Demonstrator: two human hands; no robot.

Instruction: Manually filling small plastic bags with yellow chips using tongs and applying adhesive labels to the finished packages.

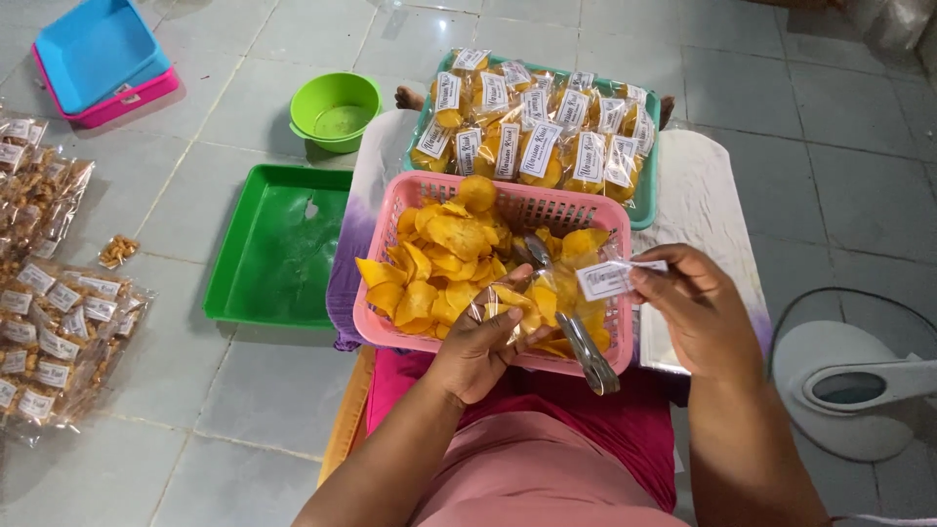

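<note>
My left hand (480, 344) grips a small clear plastic bag of yellow chips (535, 297) over the pink basket (488, 198). My right hand (695, 304) pinches a white paper label (605, 279) at the bag's top. The pink basket holds loose yellow chips (439, 262) and metal tongs (584, 344) that lean over its near rim. Behind it, a teal tray (646, 203) is packed with several sealed, labelled chip bags (535, 135).
An empty green tray (278, 244) and a green bowl (335, 110) sit on the tiled floor to the left. A blue and pink box (102, 60) is at the far left. Bagged snacks (54, 332) lie at the left edge. A white fan base (849, 385) stands right.
</note>
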